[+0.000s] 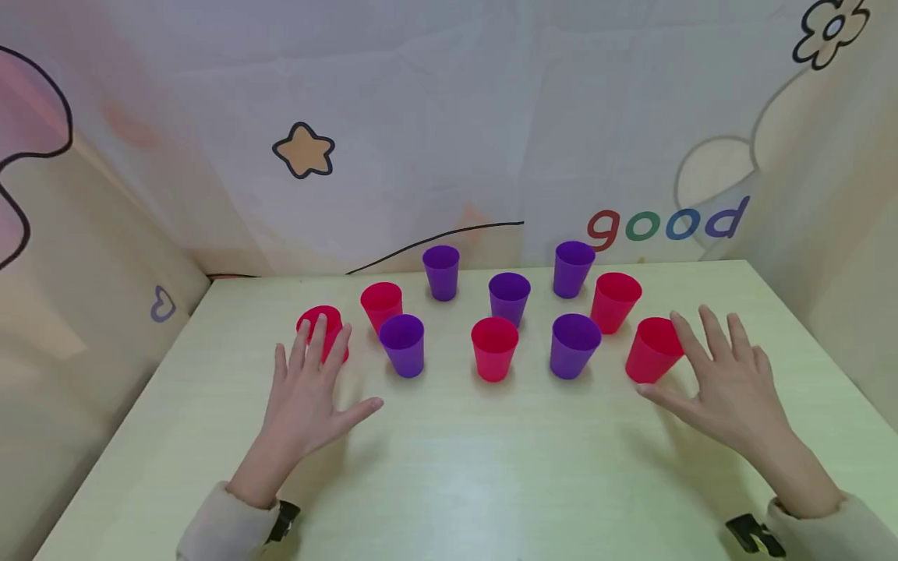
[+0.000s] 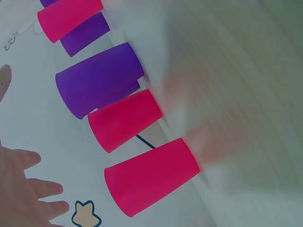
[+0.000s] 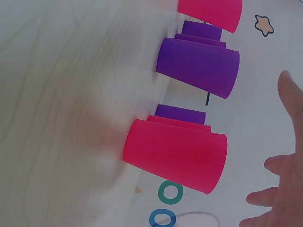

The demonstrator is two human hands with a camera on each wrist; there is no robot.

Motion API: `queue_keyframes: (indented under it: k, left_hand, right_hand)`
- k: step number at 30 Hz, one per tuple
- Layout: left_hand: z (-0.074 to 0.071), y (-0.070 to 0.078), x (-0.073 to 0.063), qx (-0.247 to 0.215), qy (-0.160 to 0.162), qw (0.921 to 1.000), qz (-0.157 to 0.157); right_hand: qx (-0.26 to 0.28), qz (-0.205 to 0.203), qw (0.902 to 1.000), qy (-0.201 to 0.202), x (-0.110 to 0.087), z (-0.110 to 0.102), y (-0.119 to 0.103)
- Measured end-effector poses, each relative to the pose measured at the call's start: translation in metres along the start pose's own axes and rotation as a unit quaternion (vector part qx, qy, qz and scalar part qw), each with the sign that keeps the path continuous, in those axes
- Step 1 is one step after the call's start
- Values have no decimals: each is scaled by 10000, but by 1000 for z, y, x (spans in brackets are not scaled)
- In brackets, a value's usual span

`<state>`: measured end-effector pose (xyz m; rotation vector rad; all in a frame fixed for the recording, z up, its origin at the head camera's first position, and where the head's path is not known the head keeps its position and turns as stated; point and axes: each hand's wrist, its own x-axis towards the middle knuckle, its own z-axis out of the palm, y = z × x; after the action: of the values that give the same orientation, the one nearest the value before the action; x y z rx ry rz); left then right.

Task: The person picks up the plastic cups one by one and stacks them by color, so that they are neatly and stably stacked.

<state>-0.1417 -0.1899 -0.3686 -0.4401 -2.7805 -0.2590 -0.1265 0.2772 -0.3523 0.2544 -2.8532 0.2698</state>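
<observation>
While ten cups [image 1: 494, 354] are standing on a table [image 1: 449, 475], left hand [image 1: 305, 401] and right hand [image 1: 730, 393] are hovering above, fingers spread.

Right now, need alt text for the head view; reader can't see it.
A person's left hand and right hand, fingers spread, are nearest the outermost of five red tapered cups; these and five purple tapered cups stand upright on a pale wood-grain table.

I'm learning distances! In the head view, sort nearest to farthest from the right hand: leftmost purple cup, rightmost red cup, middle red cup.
1. Rightmost red cup, beside the right hand
2. Middle red cup, centre
3. Leftmost purple cup, further left
</observation>
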Motion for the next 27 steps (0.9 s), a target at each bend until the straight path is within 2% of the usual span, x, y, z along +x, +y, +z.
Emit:
queue_keyframes:
  k: [6,11,16,21,27]
  left_hand:
    - [2,0,1,-46,262,9994,203]
    - [7,2,4,-506,503,9968,368]
    - [11,9,13,-1263,458,9908,139]
    - [14,18,24,-2014,446,9784,-113]
    - [20,23,36,-2509,134,9668,-472]
  right_hand:
    - [101,-43,9999,95,1,1,-3]
    - [343,-207,9986,344,5,0,-10]
    - [1070,-141,9930,480,12,0,-25]
    - [1563,8,9873,281,23,5,-40]
    - [1918,9,9813,186,33,19,-49]
